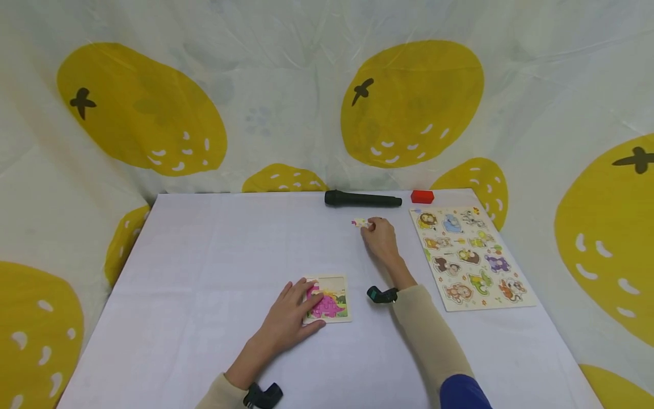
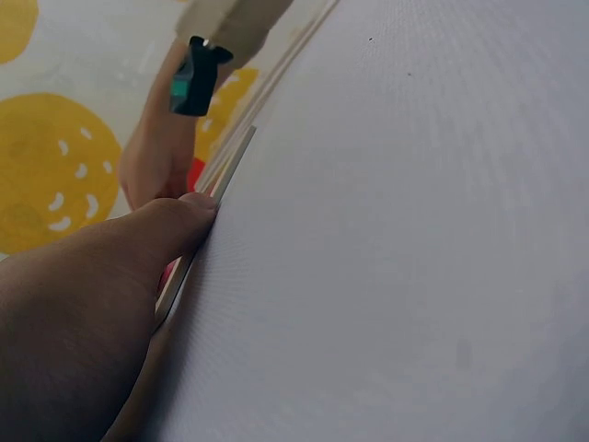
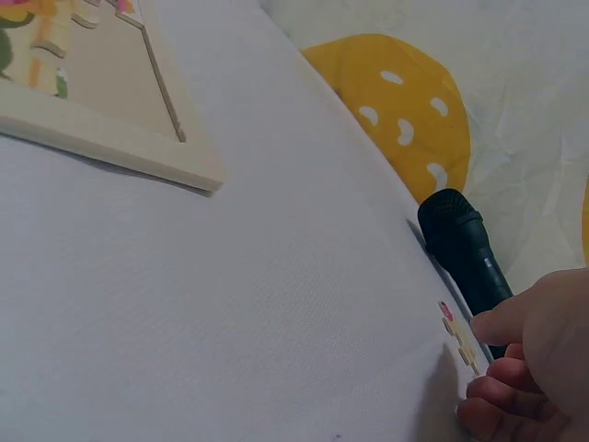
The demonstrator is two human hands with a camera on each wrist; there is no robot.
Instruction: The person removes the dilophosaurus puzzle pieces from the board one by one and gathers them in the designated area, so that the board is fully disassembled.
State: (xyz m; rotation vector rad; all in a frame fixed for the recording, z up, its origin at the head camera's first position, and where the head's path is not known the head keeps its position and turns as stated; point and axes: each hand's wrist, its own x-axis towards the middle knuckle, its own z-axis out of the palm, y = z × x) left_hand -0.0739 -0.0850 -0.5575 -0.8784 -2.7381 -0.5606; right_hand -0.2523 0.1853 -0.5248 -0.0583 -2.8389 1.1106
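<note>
A small square wooden jigsaw puzzle (image 1: 349, 298) with a pink dinosaur lies on the white table. Part of its tray floor (image 3: 124, 78) is bare in the right wrist view. My left hand (image 1: 288, 315) rests over the puzzle's left side with fingers spread, its thumb (image 2: 189, 221) along the near edge of the frame. Farther back, my right hand (image 1: 382, 237) has its thumb and curled fingertips at the right end of a small puzzle piece (image 1: 359, 222), pinching it. In the right wrist view this puzzle piece (image 3: 457, 337) sits low by the table surface, its right end partly hidden by the fingers.
A black microphone (image 1: 363, 199) lies along the back edge of the table, just beyond my right hand. Beside it sits a red block (image 1: 422, 196). On the right is a large wooden animal puzzle board (image 1: 475, 258). A fruit-print curtain (image 1: 286, 113) hangs behind.
</note>
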